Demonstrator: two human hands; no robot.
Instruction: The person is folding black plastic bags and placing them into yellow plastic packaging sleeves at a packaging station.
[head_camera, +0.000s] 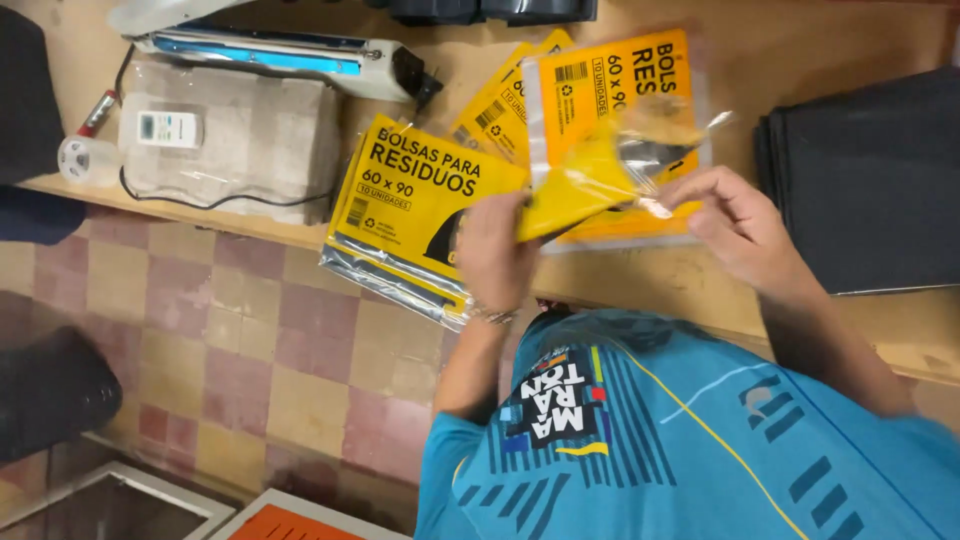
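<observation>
I see my left hand (492, 252) pinching the yellow card (575, 185) at its lower end, while my right hand (735, 225) nips the lip of the clear sleeve (650, 150) between thumb and fingers. Both hang just above the worktop (640, 275), over a yellow pack (615, 90); a stack of packs (410, 215) lies left of it, overhanging the edge. The card looks folded where it meets the sleeve. I judge it best to keep the sleeve mouth held wide, flatten the card first, then feed it corner-first and straight, so the film neither creases nor tears. The sealer (280, 55) sits well apart.
</observation>
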